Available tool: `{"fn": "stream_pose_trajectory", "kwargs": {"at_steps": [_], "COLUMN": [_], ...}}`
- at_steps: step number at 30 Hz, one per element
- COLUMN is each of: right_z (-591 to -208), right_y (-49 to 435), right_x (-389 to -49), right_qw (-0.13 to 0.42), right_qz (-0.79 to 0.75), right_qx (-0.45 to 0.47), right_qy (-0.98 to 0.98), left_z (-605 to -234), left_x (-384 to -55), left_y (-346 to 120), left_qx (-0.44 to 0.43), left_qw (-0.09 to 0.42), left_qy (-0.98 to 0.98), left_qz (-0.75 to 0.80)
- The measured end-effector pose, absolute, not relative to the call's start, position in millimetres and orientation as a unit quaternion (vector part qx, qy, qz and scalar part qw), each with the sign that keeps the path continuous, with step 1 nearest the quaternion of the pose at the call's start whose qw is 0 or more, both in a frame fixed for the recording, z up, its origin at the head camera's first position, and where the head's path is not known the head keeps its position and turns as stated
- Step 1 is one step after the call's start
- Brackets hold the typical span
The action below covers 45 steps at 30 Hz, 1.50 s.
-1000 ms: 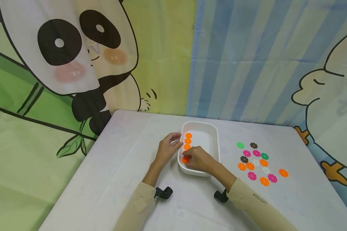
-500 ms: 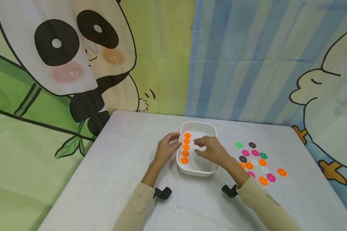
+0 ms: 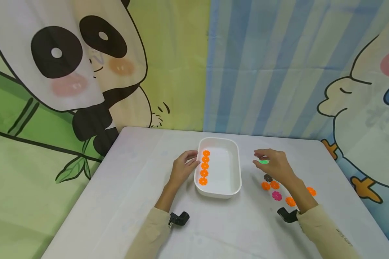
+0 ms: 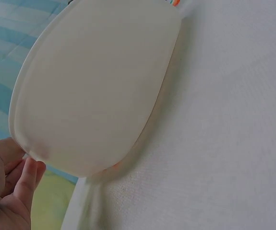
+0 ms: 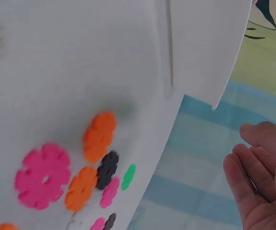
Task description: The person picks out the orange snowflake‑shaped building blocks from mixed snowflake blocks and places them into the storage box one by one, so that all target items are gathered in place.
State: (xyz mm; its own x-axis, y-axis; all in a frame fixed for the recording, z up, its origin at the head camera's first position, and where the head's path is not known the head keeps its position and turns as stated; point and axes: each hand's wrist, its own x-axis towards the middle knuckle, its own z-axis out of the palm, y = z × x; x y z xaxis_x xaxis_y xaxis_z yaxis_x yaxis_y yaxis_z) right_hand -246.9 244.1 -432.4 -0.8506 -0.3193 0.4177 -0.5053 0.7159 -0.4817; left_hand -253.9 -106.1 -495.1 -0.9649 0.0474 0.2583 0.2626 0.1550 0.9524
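A white rectangular tray (image 3: 225, 171) stands on the table, with several orange flower-shaped discs (image 3: 204, 166) in a column along its left side. My left hand (image 3: 183, 168) rests its fingertips against the tray's left rim, fingers lightly bent. In the left wrist view the tray's outer wall (image 4: 94, 86) fills much of the picture, the fingertips at its edge. Right of the tray, my right hand (image 3: 277, 166) hovers with thumb and fingers apart and nothing between them. Just by its fingertips is a light green disc (image 3: 264, 162), partly covered by the hand.
Around and under the right forearm lie loose discs, among them a dark brown one (image 3: 268, 177), a magenta one (image 3: 277, 196) and several orange ones (image 3: 290, 201); the arm hides others. A cartoon-printed curtain (image 3: 240, 72) hangs behind the table (image 3: 142, 172).
The right hand has let go of the lowest orange disc in the tray's column, lifted out of the tray and moved right to the loose discs. The left hand stays at the rim.
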Motion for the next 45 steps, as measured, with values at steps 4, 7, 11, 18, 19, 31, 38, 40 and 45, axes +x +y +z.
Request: {"fn": "stream_pose_trajectory", "kwargs": {"at_steps": [4,7,11,18,19,31,38,40,45], "right_z": [-438,-443,-448,-459,-461,-480,-480,-480,-483], "right_y": [275,295,325,379,385,418,425,427,430], "right_x": [-239,-232,-220,-193,-190,-173,-174,-175,-178], "right_qw": [0.158,0.152,0.153,0.137,0.128,0.034,-0.043,-0.056,-0.063], "right_qz": [0.282,0.270,0.258,0.229,0.229,0.239,0.243,0.242,0.237], "right_qx": [0.188,0.152,0.113,0.061,0.056,0.034,0.029,0.027,0.022], "right_qy": [-0.927,-0.938,-0.947,-0.962,-0.963,-0.970,-0.969,-0.968,-0.969], "left_z": [-496,-496,-497,-504,-504,-504,-501,-501,-498], "left_x": [-255,-256,-256,-254,-254,-254,-254,-255,-254], "left_y": [-106,-105,-103,-99,-99,-103,-104,-104,-104], "left_qx": [-0.105,-0.103,-0.096,-0.096,-0.097,-0.094,-0.099,-0.100,-0.091], "left_qw": [0.082,0.085,0.086,0.069,0.069,0.079,0.083,0.083,0.081], "left_qy": [-0.749,-0.750,-0.751,-0.740,-0.739,-0.750,-0.747,-0.744,-0.747], "left_qz": [-0.650,-0.648,-0.648,-0.662,-0.664,-0.650,-0.653,-0.655,-0.653]}}
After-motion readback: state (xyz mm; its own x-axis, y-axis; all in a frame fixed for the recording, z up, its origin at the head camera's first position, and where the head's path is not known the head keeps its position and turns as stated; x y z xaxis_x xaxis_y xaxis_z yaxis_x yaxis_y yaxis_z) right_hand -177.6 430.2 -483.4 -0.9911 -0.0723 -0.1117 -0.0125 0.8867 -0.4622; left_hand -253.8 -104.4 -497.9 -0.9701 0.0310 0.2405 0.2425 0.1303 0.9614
